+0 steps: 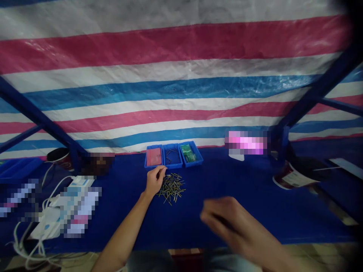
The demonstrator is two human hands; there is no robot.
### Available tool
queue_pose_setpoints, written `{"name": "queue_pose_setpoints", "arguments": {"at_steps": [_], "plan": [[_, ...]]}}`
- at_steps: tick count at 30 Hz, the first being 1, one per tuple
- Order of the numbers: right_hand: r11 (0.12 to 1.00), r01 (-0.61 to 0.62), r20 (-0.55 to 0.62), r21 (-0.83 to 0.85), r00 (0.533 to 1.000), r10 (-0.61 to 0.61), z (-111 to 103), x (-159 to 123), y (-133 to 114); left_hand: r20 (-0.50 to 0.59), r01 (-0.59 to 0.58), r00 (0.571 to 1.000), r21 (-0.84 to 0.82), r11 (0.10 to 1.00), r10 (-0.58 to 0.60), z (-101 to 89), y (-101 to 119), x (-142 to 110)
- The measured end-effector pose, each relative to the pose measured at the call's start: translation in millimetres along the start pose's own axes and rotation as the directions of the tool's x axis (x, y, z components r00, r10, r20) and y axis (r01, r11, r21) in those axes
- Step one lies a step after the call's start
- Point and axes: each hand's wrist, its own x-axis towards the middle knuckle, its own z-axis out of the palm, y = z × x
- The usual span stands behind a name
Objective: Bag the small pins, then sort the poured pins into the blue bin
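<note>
My left hand point(154, 181) rests with curled fingers just behind and left of a loose pile of thin metal pins with gold-coloured tips point(171, 188), close to the front of the trays. Whether it holds a pin is hidden. My right hand point(224, 221) is blurred, hovering over the blue table cover point(235, 177) nearer to me, and touches nothing. Three blue plastic trays stand side by side behind the pile: the left tray point(146, 165) has a flat pink sheet, the middle tray point(172, 164) a few pins, the right tray point(193, 160) green packets.
A striped tarpaulin point(170, 90) hangs behind the table, braced by blue steel bars point(320, 90). On the left lie a white power strip point(70, 200) with white cables and a blue bin point(19, 170). A bucket point(297, 173) stands at the right.
</note>
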Motion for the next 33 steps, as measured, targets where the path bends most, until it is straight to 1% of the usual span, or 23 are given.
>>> {"name": "queue_pose_setpoints", "arguments": {"at_steps": [2, 4, 5, 7, 10, 13, 16, 20, 23, 28, 33], "plan": [[0.990, -0.112, -0.067, -0.085, 0.992, 0.106, 15, 23, 30, 0.001, -0.001, 1.000, -0.001, 1.000, 0.001, 0.5, -1, 0], [0.985, -0.134, -0.127, -0.106, 0.985, 0.120, 35, 38, 61, 0.000, -0.003, 1.000, 0.001, 1.000, 0.003, 1.0, -2, 0], [0.985, -0.138, -0.137, -0.107, 0.983, 0.123, 44, 42, 75, 0.002, -0.004, 1.000, 0.001, 1.000, 0.004, 1.1, -2, 0], [0.986, -0.132, -0.128, -0.102, 0.985, 0.119, 60, 46, 98, 0.008, -0.005, 1.000, -0.003, 1.000, 0.005, 1.2, -3, 0], [0.988, -0.117, -0.095, -0.097, 0.990, 0.108, 77, 47, 118, 0.012, 0.001, 1.000, -0.011, 1.000, -0.001, 0.9, -2, 0], [0.987, -0.105, -0.083, -0.120, 0.992, 0.095, 87, 50, 127, 0.019, 0.000, 1.000, -0.021, 1.000, 0.000, 0.9, -1, 0], [0.981, -0.106, -0.085, -0.165, 0.992, 0.092, 94, 55, 129, 0.028, -0.005, 1.000, -0.026, 1.000, 0.006, 1.3, -1, -1], [0.966, -0.105, -0.069, -0.238, 0.993, 0.091, 98, 58, 129, 0.029, 0.002, 1.000, -0.027, 1.000, -0.001, 2.1, -2, -1], [0.959, -0.123, -0.059, -0.256, 0.992, 0.111, 98, 59, 129, 0.029, -0.003, 1.000, -0.026, 1.000, 0.004, 2.2, -2, -1], [0.950, -0.167, -0.020, -0.262, 0.986, 0.168, 88, 62, 127, 0.032, -0.008, 0.999, -0.021, 1.000, 0.009, 2.0, -1, -1], [0.947, -0.186, -0.007, -0.263, 0.982, 0.191, 65, 64, 126, 0.043, -0.004, 0.999, -0.021, 1.000, 0.005, 1.6, 0, 0]]}}
